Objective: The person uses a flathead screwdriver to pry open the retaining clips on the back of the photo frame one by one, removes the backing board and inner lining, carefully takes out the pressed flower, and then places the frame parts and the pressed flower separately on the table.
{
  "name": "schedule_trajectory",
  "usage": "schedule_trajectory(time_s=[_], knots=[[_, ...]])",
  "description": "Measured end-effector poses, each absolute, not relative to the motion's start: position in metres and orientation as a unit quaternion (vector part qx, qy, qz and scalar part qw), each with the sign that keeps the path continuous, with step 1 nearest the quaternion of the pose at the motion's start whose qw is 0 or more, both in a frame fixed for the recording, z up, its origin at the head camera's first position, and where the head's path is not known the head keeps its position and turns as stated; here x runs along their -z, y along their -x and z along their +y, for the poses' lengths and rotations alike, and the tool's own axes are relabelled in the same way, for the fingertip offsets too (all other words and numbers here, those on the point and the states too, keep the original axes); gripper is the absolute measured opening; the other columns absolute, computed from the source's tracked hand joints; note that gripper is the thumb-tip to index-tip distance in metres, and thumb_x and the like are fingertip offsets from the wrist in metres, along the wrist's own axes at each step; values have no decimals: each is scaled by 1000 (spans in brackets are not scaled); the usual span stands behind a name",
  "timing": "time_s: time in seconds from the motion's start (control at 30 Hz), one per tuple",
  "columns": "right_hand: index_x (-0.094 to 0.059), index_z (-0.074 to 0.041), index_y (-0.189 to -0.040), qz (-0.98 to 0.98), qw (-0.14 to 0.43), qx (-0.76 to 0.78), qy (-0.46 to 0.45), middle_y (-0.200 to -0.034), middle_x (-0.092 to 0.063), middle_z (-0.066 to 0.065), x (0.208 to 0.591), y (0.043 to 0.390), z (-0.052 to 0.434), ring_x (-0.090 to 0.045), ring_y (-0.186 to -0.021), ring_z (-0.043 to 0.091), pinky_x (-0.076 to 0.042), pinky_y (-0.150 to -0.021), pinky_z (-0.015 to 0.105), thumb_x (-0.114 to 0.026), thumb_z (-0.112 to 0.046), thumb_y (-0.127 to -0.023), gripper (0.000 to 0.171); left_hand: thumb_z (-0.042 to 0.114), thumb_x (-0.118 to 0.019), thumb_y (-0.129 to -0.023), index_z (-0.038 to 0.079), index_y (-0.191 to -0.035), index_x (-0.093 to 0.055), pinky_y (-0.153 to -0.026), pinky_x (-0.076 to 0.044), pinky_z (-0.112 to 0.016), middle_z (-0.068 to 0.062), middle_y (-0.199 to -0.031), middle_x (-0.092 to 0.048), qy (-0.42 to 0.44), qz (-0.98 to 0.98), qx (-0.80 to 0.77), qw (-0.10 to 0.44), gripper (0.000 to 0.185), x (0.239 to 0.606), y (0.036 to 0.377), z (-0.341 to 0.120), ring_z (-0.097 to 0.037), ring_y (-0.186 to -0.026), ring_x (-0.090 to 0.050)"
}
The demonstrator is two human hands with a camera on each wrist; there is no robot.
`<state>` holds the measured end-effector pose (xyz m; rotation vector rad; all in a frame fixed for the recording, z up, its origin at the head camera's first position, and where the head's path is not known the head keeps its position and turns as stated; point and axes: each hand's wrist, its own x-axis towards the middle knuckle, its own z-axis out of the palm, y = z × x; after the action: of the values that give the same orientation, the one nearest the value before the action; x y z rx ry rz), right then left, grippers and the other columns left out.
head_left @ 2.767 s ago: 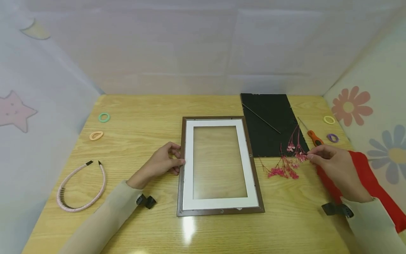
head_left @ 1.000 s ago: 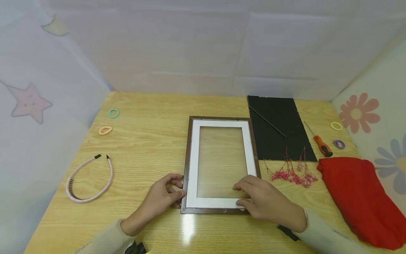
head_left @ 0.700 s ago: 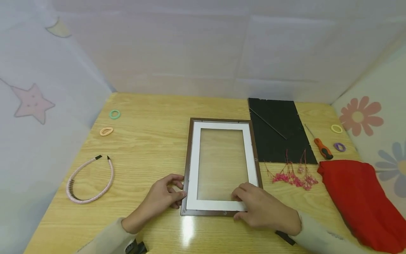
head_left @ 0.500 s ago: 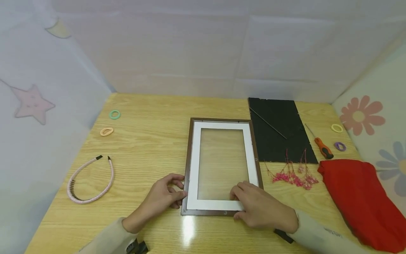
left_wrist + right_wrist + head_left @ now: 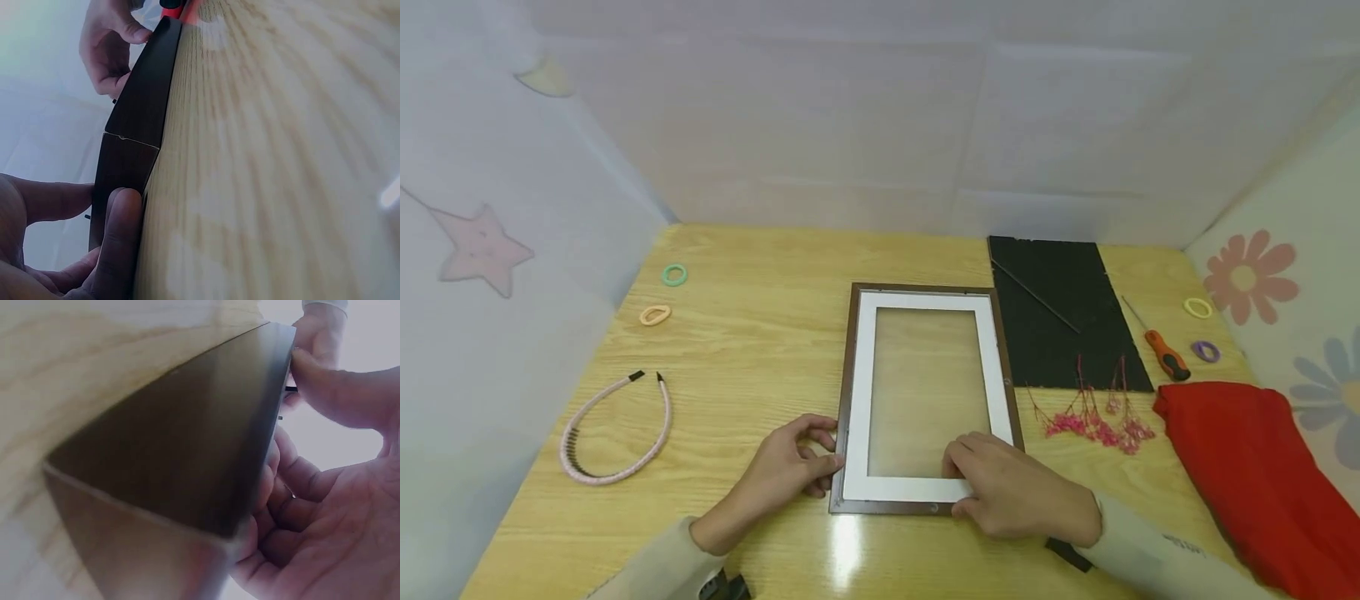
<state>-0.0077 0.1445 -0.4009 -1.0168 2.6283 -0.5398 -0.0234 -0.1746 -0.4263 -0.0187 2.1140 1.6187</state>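
A brown picture frame (image 5: 850,367) with a white mat (image 5: 860,392) and clear glass lies flat at the table's middle. My left hand (image 5: 826,454) grips the frame's left edge near its lower corner; the left wrist view shows my fingers (image 5: 119,250) against the dark frame edge (image 5: 144,119). My right hand (image 5: 958,486) holds the lower right corner, thumb on the mat. In the right wrist view my fingers (image 5: 262,487) curl under the frame (image 5: 187,456).
A black backing board (image 5: 1060,325) lies right of the frame, with dried pink flowers (image 5: 1097,421) in front of it. An orange screwdriver (image 5: 1165,354), a red cloth (image 5: 1247,475) and two hair ties sit far right. A pink headband (image 5: 613,433) and two hair ties lie left.
My right hand left the pink flowers, came to the frame's lower right corner and slid slightly left along the bottom. My left hand moved down the left edge.
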Motion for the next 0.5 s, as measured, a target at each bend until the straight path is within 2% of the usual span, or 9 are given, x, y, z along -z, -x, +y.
schedule_trajectory(time_s=[0.13, 0.33, 0.4, 0.5], knots=[[-58, -21, -96, 907, 133, 202, 345, -87, -54, -14, 403, 5, 145, -47, -83, 2, -48, -74, 23, -83, -24, -83, 28, 9, -77, -86, -1, -133, -56, -58, -65, -34, -17, -109, -62, 5, 771, -589, 242, 52, 429, 21, -173, -17, -67, -69], [-57, -19, -89, 905, 61, 222, 359, -80, -53, -12, 410, 5, 140, -45, -74, 2, -44, -66, 17, -73, -10, -81, 20, 7, -76, -86, -1, -132, -57, -57, -65, -34, -17, -107, -63, 10, 775, -588, 233, 50, 430, 22, -173, -18, -66, -68], [-58, -19, -88, 903, 67, 235, 353, -78, -52, -13, 410, 7, 139, -44, -71, 1, -42, -64, 15, -72, -9, -81, 19, 7, -76, -86, -1, -132, -57, -57, -65, -34, -17, -108, -63, 8, 777, -585, 232, 50, 429, 22, -173, -18, -66, -68], [-58, -20, -91, 901, 101, 248, 343, -79, -52, -14, 409, 9, 140, -44, -71, 1, -41, -64, 15, -77, -16, -84, 20, 7, -77, -86, -1, -132, -57, -57, -64, -33, -17, -108, -63, 5, 781, -580, 232, 50, 428, 22, -174, -18, -66, -68]])
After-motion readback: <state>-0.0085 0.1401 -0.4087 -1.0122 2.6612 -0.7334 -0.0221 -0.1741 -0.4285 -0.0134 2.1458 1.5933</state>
